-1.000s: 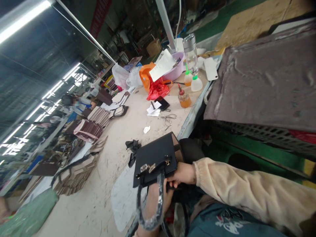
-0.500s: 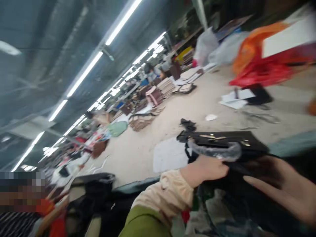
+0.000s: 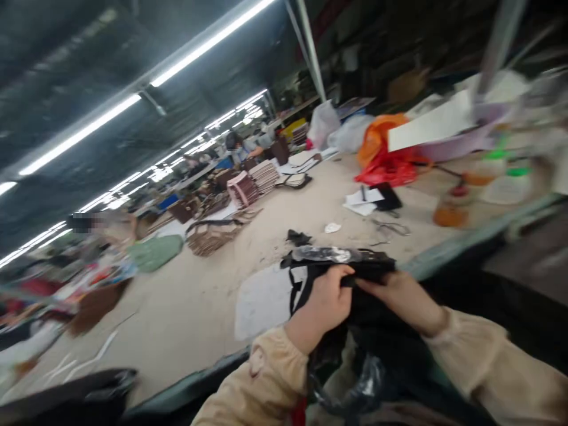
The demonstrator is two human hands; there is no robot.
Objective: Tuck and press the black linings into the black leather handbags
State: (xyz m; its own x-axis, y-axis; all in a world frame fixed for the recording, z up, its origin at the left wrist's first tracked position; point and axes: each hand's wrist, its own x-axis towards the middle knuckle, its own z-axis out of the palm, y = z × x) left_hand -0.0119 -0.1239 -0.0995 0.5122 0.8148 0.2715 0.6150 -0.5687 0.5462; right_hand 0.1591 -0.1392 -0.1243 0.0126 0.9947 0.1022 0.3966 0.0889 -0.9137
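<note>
A black handbag (image 3: 370, 266) lies at the table's near edge, with a plastic-wrapped handle (image 3: 328, 254) along its top. My left hand (image 3: 323, 302) is closed on the bag's near side, fingers curled over black material. My right hand (image 3: 406, 299) grips the bag's right end, its thumb pointing toward the left hand. Black material hangs below both hands over my lap, where clear plastic (image 3: 370, 378) also shows. A white sheet (image 3: 261, 305) lies left of the bag, and a crumpled black scrap (image 3: 298, 238) sits just behind it.
Scissors (image 3: 393, 228), white papers (image 3: 361, 198) and a bottle of amber liquid (image 3: 450, 210) are on the table to the right. Red and orange plastic bags (image 3: 384, 154) lie farther back. Stacks of brown pieces (image 3: 213, 236) stand at the left. Other people sit in the distance.
The view has swung right. My right hand has come in from the right onto the bag's end. The bag has tipped, so its gold-fitted face no longer shows.
</note>
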